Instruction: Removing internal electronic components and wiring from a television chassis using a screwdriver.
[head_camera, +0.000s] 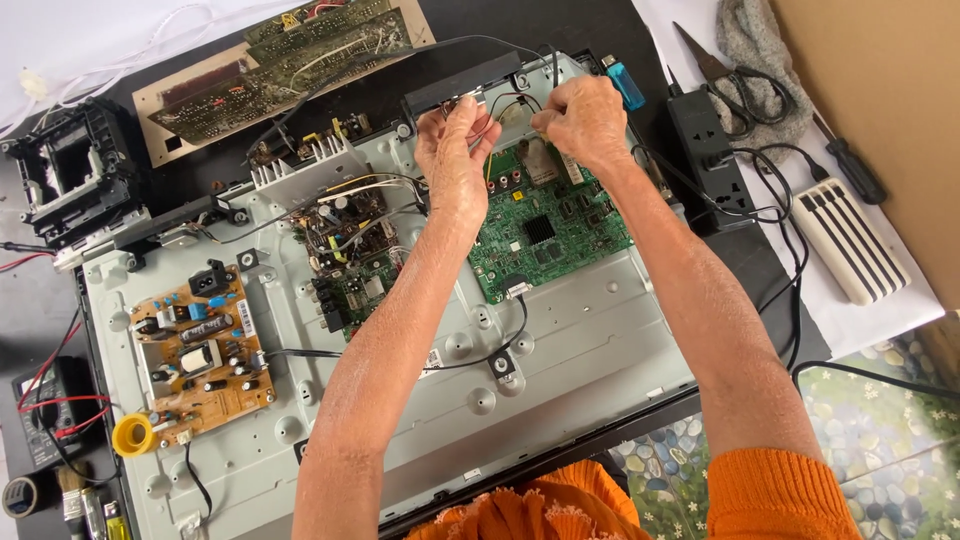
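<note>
My left hand (455, 150) and my right hand (583, 120) are both up near the top middle of the picture. My fingers on each hand are pinched shut on thin wires (497, 108) that sit between my hands. The wires hang just under a long black bar (462, 84) and right above the green board (545, 232). The green board lies on a big grey metal panel (590, 340). A brown board (200, 352) is at the lower left of the panel, with a yellow roll (132, 435) beside it. A black power strip (708, 160) and scissors (728, 78) are at the upper right.
</note>
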